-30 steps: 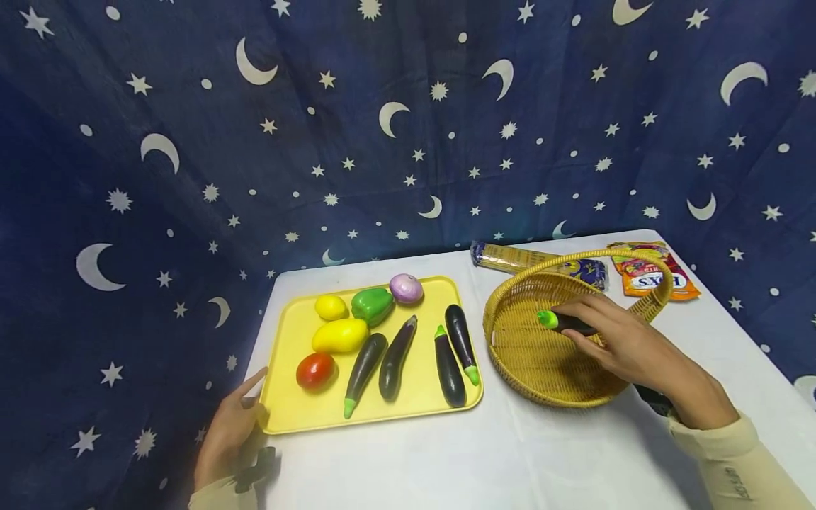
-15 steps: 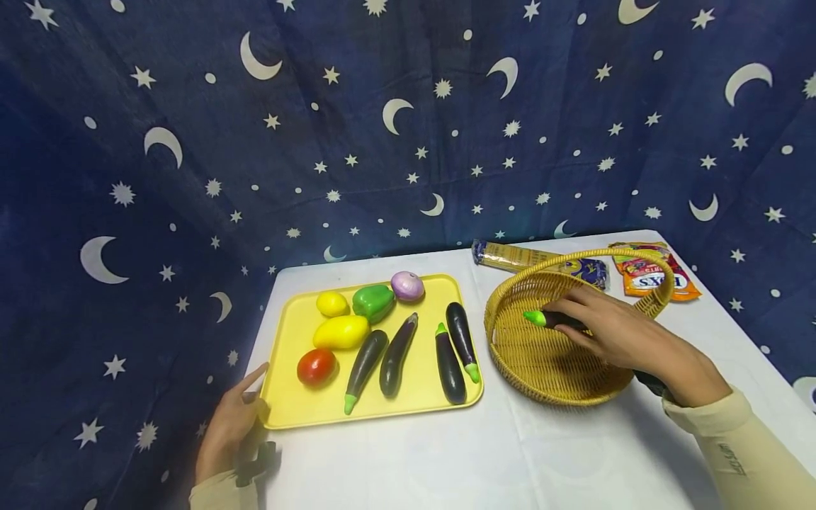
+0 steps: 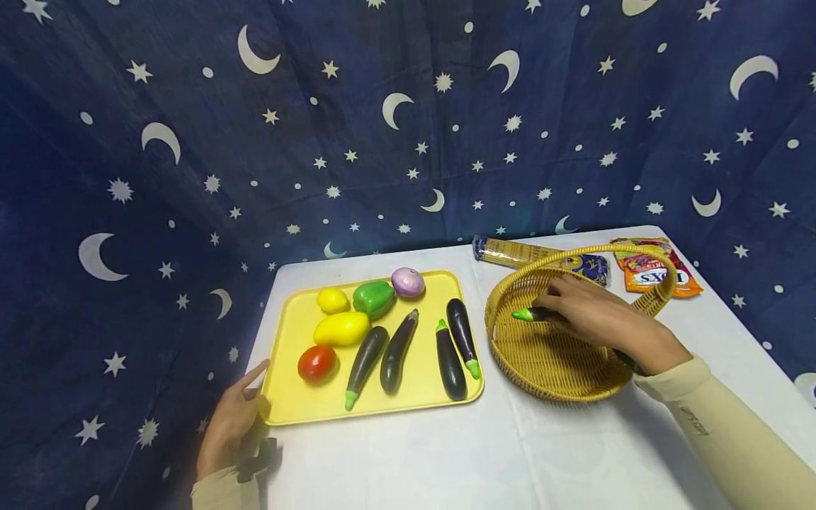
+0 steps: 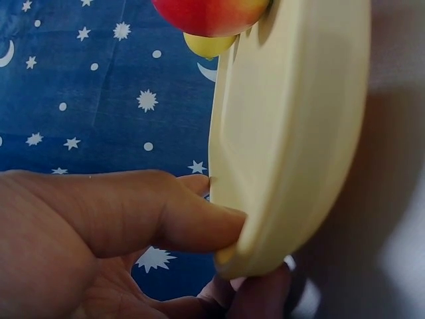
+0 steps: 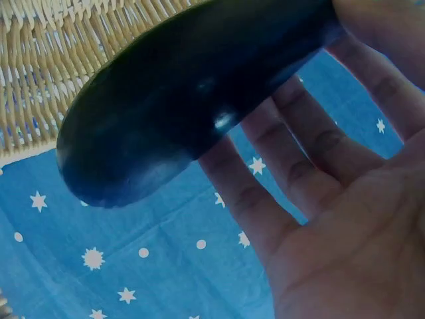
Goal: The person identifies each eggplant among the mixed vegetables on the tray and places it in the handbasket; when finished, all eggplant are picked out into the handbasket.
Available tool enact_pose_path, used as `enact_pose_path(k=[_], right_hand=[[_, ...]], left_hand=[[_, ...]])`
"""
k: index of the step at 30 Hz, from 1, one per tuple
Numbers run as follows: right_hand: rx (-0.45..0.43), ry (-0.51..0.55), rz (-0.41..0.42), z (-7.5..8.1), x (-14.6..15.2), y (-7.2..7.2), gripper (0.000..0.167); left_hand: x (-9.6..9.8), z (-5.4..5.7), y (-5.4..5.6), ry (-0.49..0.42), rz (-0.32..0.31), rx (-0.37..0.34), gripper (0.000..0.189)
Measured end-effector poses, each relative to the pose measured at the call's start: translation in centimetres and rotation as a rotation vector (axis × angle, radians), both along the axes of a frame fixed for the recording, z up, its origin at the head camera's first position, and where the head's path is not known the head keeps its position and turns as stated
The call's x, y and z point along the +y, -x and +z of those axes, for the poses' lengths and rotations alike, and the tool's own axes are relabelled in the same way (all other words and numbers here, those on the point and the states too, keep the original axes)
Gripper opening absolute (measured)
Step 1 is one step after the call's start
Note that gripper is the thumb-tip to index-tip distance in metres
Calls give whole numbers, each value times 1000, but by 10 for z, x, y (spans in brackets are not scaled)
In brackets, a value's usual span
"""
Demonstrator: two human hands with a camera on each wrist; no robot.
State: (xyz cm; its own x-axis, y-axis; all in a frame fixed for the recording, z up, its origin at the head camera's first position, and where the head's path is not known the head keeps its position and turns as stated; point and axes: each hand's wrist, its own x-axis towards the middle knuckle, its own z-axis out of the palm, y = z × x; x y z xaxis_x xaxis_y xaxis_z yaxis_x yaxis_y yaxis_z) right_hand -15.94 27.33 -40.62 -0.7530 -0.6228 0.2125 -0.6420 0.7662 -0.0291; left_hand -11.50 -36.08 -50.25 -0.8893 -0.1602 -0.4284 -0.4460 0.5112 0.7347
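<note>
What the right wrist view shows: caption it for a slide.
Right hand holding a dark eggplant, woven basket behind.

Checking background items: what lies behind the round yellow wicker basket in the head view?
Behind the basket lie a long gold-and-blue plastic packet and a red-and-orange plastic pouch. The basket's handle crosses both; the strips it covers cannot be seen.

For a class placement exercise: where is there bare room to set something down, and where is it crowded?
Bare: the white tablecloth in front of the yellow tray and basket; the tray's strip between its two eggplant pairs; the basket's near floor, before the right hand. Crowded: around lemon, mango, green pepper and onion; behind the basket, by the packet and bag.
</note>
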Motion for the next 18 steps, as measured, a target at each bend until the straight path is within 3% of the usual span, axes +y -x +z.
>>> enact_pose_path(k=[7, 18], right_hand=[[-74, -118, -62, -5, -6, 11, 21], [-83, -194, -56, -10, -8, 24, 18]], left_hand=[[-2, -1, -2, 26, -21, 9, 88], [0, 1, 2, 31, -17, -26, 85]])
